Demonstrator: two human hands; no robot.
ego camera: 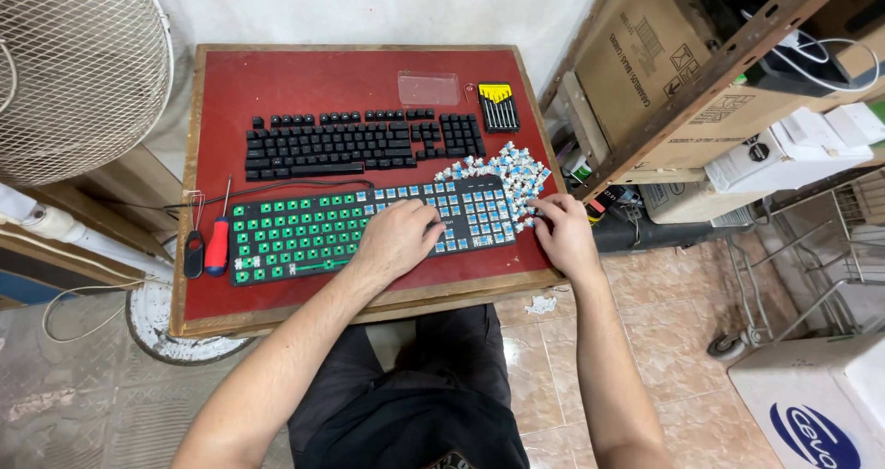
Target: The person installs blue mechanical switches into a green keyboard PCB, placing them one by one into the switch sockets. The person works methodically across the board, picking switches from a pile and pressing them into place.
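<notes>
A keyboard frame without keycaps lies near the front of the red table top; its left half shows a green board, its right half holds blue switches. My left hand rests palm-down on the middle of it, fingers curled. My right hand is at the frame's right end, fingertips touching loose blue switches heaped there. Whether it pinches one is hidden. A set of black keycaps is laid out in keyboard order behind the frame.
A red-handled screwdriver and a black key puller lie at the left edge. A small screwdriver set and a clear plastic lid sit at the back. A fan stands left; shelves with cardboard boxes right.
</notes>
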